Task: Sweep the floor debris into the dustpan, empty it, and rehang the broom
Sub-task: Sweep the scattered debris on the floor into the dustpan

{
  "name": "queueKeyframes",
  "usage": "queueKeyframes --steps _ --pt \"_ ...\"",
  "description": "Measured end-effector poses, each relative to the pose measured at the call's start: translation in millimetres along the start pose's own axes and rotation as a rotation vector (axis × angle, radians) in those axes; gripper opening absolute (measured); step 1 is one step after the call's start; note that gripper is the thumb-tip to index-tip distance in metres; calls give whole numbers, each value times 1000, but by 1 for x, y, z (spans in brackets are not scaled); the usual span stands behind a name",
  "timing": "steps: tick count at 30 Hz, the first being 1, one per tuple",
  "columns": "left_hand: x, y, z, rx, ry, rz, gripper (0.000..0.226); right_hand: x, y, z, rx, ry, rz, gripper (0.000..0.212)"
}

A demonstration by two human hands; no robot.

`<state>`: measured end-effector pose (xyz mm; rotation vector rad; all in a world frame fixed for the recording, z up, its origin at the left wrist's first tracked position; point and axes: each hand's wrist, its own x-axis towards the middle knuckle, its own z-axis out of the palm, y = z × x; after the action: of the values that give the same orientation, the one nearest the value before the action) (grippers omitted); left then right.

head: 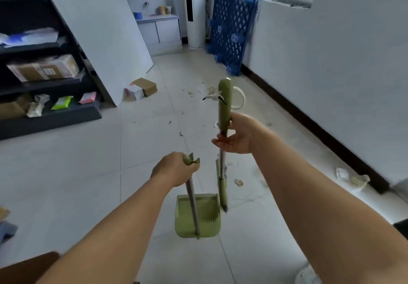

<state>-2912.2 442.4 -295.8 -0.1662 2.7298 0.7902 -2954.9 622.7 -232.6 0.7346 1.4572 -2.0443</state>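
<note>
left hand (176, 170): grip curled tight round the green forked top of the grey metal dustpan pole (192, 204), knuckles up.
right hand (236, 135): grip wrapped loosely round the broom shaft just below its green sleeve, thumb side toward the camera, fingertips showing at the left of the shaft.
pale green plastic dustpan (198, 216): hangs from its pole with the open tray facing the camera, a row of comb teeth along the lower inner edge; whether it touches the floor i cannot tell.
olive green long-handled broom (224, 107): held nearly upright just right of the dustpan, its narrow green lower end beside the tray's right wall; a white loop (239, 98) sticks out at the right of the handle top.
debris (238, 182): small pale scraps scattered over the light grey tiled floor (88, 162) ahead of and beside the broom, thicker farther off near the broom top; crumpled paper (358, 181) lies by the dark skirting at right.
surroundings: blue plastic pallet (233, 29) leaning on the white wall; dark shelving unit (39, 80) with cardboard boxes at left; a large white board (99, 29) propped beside it; two small boxes (141, 89) on the floor at its foot.
</note>
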Motion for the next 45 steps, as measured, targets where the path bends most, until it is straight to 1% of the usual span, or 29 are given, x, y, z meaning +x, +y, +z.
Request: queueKeyframes --steps 2,3,4,5,6,8,9,13,19,21,23,25,28,31,36,39,45 --pt "37 11 -8 3 -2 24 33 26 -18 -2 -2 39 -8 44" --pt "57 15 -11 3 -8 39 34 38 -25 -4 36 45 -3 39" --pt "78 21 -14 8 -15 59 34 53 -33 -6 109 43 2 28" --pt "100 27 -17 14 -27 82 35 68 -40 -8 210 39 1 17" --pt "120 32 -20 22 -40 101 36 82 -46 -10 323 36 -5 13" --pt "165 42 -23 63 -73 160 34 116 -64 -17 562 125 -43 26" --pt "177 46 -25 79 -82 178 33 125 -69 -20 626 164 -62 31" --pt "248 75 -39 169 -126 309 36 166 -100 -28 724 250 -148 36" --pt "325 135 -43 250 -197 497 39 207 -123 -53 716 412 -218 35" --pt "344 155 -34 287 -223 549 38 219 -128 -70 662 492 -212 33" --pt "362 177 -23 316 -251 593 37 231 -133 -92 557 578 -164 29" --pt "380 201 -12 336 -281 634 37 242 -143 -120 506 658 -146 25" --pt "406 245 5 358 -319 699 39 263 -161 -168 550 780 -170 22" --pt "429 295 27 367 -349 756 39 289 -175 -220 591 849 -175 21" --pt "468 388 75 353 -452 827 36 316 -195 -310 630 990 -114 18" --pt "494 449 115 346 -490 880 34 332 -213 -371 631 1055 -78 17" --pt "515 517 173 395 -546 944 35 334 -228 -443 521 1142 43 16"
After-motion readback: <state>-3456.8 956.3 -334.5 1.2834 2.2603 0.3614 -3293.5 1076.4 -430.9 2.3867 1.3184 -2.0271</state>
